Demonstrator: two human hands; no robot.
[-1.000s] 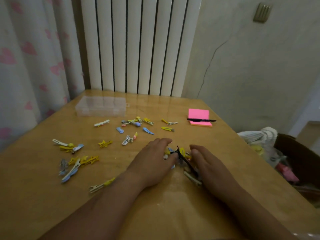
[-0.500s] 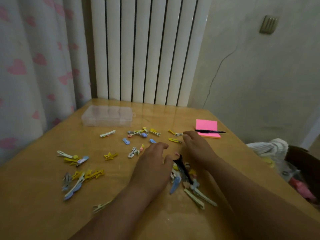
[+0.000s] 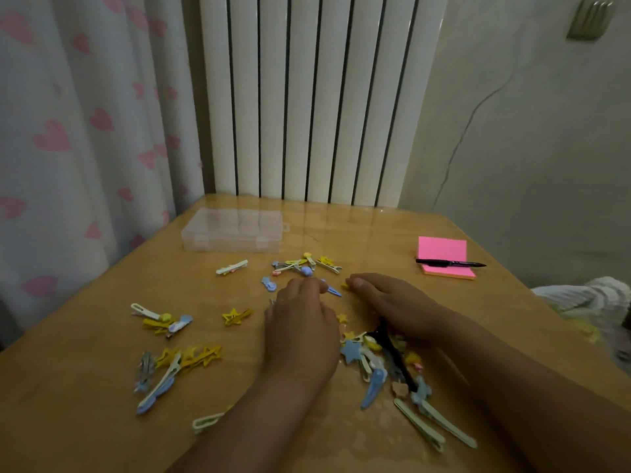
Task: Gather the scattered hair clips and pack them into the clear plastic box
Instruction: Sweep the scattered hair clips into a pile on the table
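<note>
The clear plastic box [image 3: 232, 230] stands shut at the table's far left. My left hand [image 3: 300, 329] lies palm down mid-table, its fingers curled and its tips at a small blue clip [image 3: 332, 289]. My right hand [image 3: 389, 302] lies flat beside it, fingertips over a yellow clip [image 3: 345, 285]. A heap of hair clips [image 3: 379, 367] with a black one in it sits between my wrists. Other clips lie loose: a cluster beyond my fingers [image 3: 307, 262], a white one [image 3: 232, 267], a yellow star [image 3: 236, 315], and groups at the left [image 3: 160, 319] [image 3: 177, 367].
A pink sticky pad [image 3: 444, 247] with a black pen [image 3: 450, 263] on it lies at the far right. A white radiator [image 3: 307, 97] stands behind the table and a heart-print curtain [image 3: 68, 131] hangs at the left. A white bag [image 3: 587, 298] sits off the right edge.
Both hands have slid away from me, from the heap toward the far cluster of clips. The heap now lies back by my wrists. The view has tilted upward.
</note>
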